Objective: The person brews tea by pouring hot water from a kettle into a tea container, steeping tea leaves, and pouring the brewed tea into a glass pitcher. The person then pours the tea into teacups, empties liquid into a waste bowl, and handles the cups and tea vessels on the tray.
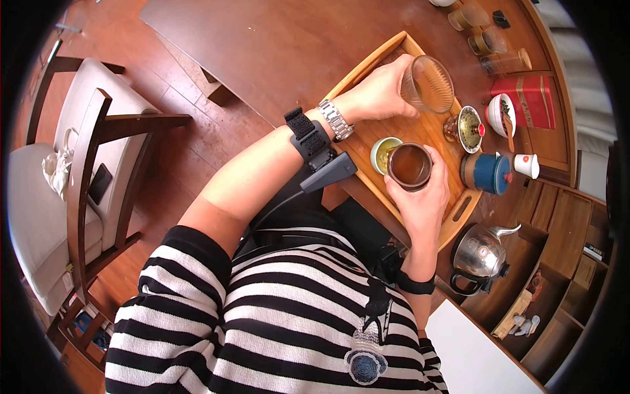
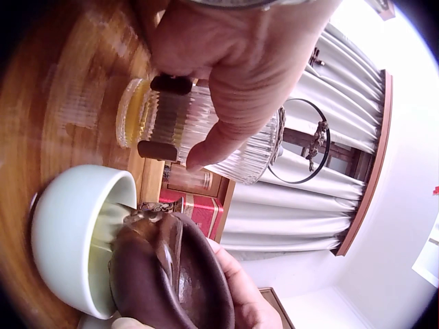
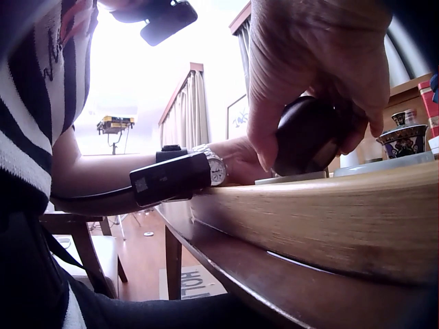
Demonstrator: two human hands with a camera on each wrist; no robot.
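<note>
My left hand [image 1: 380,92] grips a ribbed glass vessel [image 1: 430,82] at the far side of the wooden tray [image 1: 371,62]. In the left wrist view its thumb lies along the ribbed side, and yellowish liquid shows low in the glass. My right hand [image 1: 426,205] holds a dark brown cup [image 1: 410,172] by its sides, with brown liquid inside. That cup tilts toward a pale green bowl [image 2: 65,240], its edge right over the bowl's rim. Some pale yellow-green liquid shows in the bowl.
Past the bowl are an ornate lidded cup [image 1: 470,130], a blue lidded pot [image 1: 492,174] and a paper cup [image 1: 526,165]. A steel kettle [image 1: 480,251] stands right of the tray. Farther back are a white bowl [image 1: 497,118] and a red box [image 1: 537,104].
</note>
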